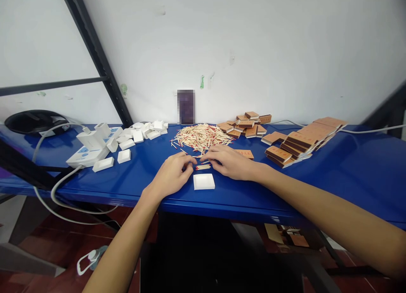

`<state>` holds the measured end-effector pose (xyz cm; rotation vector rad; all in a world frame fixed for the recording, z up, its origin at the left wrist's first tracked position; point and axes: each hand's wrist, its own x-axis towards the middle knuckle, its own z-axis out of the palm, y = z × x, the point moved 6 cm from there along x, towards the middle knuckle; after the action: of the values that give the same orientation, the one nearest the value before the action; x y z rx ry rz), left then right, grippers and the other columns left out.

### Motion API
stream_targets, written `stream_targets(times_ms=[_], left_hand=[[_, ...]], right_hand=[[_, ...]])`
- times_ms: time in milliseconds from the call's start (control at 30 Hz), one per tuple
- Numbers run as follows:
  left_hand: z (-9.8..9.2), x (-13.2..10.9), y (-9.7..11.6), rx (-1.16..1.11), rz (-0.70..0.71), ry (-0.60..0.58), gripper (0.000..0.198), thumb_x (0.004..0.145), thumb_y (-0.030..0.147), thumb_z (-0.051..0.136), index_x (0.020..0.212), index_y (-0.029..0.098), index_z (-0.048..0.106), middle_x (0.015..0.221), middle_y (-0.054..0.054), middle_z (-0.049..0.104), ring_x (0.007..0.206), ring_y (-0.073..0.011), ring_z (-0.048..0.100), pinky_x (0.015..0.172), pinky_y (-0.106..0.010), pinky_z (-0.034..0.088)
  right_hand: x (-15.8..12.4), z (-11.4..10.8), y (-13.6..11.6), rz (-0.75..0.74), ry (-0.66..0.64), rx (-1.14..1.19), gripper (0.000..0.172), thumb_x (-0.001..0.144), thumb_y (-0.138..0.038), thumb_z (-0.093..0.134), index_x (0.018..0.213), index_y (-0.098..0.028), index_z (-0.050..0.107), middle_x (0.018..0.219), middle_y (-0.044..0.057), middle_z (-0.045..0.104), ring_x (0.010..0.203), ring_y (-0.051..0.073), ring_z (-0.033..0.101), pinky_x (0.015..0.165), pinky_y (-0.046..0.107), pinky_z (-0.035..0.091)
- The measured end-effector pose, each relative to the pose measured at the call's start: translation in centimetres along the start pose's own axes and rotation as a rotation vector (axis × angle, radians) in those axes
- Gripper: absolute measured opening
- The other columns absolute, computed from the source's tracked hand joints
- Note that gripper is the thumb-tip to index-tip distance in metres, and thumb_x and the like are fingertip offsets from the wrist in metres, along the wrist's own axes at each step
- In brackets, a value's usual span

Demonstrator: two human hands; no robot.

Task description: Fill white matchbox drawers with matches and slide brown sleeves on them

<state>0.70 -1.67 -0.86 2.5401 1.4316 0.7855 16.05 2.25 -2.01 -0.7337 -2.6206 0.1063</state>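
My left hand (174, 171) rests on the blue table (317, 195), thumb and index finger curled toward each other; what is between the tips, if anything, I cannot make out. Opposite it, my right hand (229, 162) has its fingertips pinched on a match (205, 162). A short row of matches (203, 167) lies between the hands, red heads to the left. Just in front of that row sits a white matchbox tray (204, 181) with nothing in it. Beyond the fingers spreads a large heap of loose matches (203, 137). Partly behind my right hand is a brown matchbox sleeve (245, 154).
White trays (138, 136) are piled at the back left, near a power strip (87, 156) with cables. Brown matchboxes (245, 124) are heaped at the back, with rows of matchboxes (298, 141) to the right. A black shelf post (98, 56) stands left; a bottle (95, 257) is below.
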Motion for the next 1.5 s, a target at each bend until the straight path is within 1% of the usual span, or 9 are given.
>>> stream_targets(times_ms=[133,267,367,467,767,1100,1233,1333,1500], left_hand=[[0.27,-0.01,0.01,0.014,0.012,-0.039,0.033,0.092,0.017,0.042,0.104,0.02,0.073,0.086,-0.005,0.061,0.079,-0.0179,0.058,0.072,-0.03,0.043],[0.43,-0.05,0.01,0.018,0.027,-0.06,0.036,0.092,0.014,0.042,0.11,0.021,0.072,0.087,-0.005,0.06,0.084,-0.0188,0.059,0.075,-0.031,0.044],[0.53,-0.07,-0.02,0.031,0.034,-0.075,0.039,0.091,0.012,0.041,0.112,0.022,0.072,0.085,-0.004,0.057,0.083,-0.0186,0.058,0.075,-0.03,0.043],[0.6,-0.05,-0.07,0.039,0.036,-0.084,0.04,0.09,0.012,0.041,0.112,0.022,0.072,0.084,-0.004,0.056,0.082,-0.0186,0.057,0.074,-0.031,0.043],[0.62,-0.15,-0.04,0.046,0.039,-0.082,0.042,0.09,0.013,0.041,0.119,0.023,0.069,0.085,-0.004,0.055,0.082,-0.0188,0.056,0.075,-0.032,0.044],[0.69,-0.13,-0.07,0.05,0.022,-0.098,0.043,0.09,0.013,0.041,0.121,0.023,0.069,0.086,-0.004,0.055,0.083,-0.019,0.057,0.077,-0.032,0.045],[0.65,-0.11,0.0,0.037,0.028,-0.087,0.042,0.09,0.013,0.041,0.117,0.023,0.071,0.086,-0.004,0.054,0.083,-0.0186,0.056,0.077,-0.032,0.045],[0.64,-0.15,-0.03,0.03,0.03,-0.076,0.042,0.091,0.013,0.041,0.118,0.022,0.071,0.088,-0.005,0.055,0.084,-0.0186,0.056,0.079,-0.032,0.046],[0.58,-0.24,0.05,0.017,0.034,-0.077,0.044,0.091,0.012,0.04,0.122,0.024,0.069,0.092,-0.004,0.056,0.083,-0.0175,0.056,0.079,-0.031,0.046]], right_hand=[[0.16,-0.25,0.15,0.014,0.055,0.056,0.028,0.09,-0.009,0.048,0.109,-0.019,0.067,0.1,0.008,0.067,0.094,0.02,0.059,0.083,0.033,0.044],[0.29,-0.64,-0.1,0.003,0.091,0.099,0.025,0.089,-0.009,0.049,0.103,-0.019,0.067,0.097,0.006,0.068,0.088,0.018,0.06,0.079,0.03,0.044],[0.25,-0.76,-0.23,0.017,0.084,0.087,0.022,0.088,-0.008,0.049,0.095,-0.018,0.068,0.092,0.006,0.065,0.083,0.017,0.059,0.075,0.029,0.043],[0.14,-0.65,-0.28,0.036,0.045,0.066,0.022,0.087,-0.008,0.049,0.091,-0.017,0.069,0.092,0.006,0.063,0.082,0.016,0.057,0.074,0.028,0.042],[0.06,-0.55,-0.23,0.097,-0.014,0.043,0.027,0.087,-0.01,0.05,0.095,-0.019,0.073,0.098,0.007,0.063,0.087,0.018,0.058,0.076,0.031,0.042],[0.01,-0.2,-0.11,0.076,-0.029,0.057,0.031,0.088,-0.01,0.049,0.103,-0.02,0.074,0.099,0.007,0.063,0.087,0.018,0.059,0.077,0.031,0.043],[0.03,-0.27,-0.2,0.055,0.002,0.045,0.032,0.089,-0.01,0.048,0.105,-0.02,0.074,0.097,0.007,0.063,0.087,0.018,0.058,0.077,0.031,0.042],[0.04,-0.49,-0.1,0.062,0.042,0.03,0.03,0.09,-0.012,0.048,0.103,-0.02,0.074,0.096,0.007,0.063,0.084,0.018,0.058,0.076,0.031,0.042],[0.01,-0.3,0.18,0.077,0.029,0.026,0.028,0.09,-0.013,0.048,0.103,-0.019,0.073,0.101,0.008,0.064,0.091,0.02,0.059,0.081,0.033,0.044]])
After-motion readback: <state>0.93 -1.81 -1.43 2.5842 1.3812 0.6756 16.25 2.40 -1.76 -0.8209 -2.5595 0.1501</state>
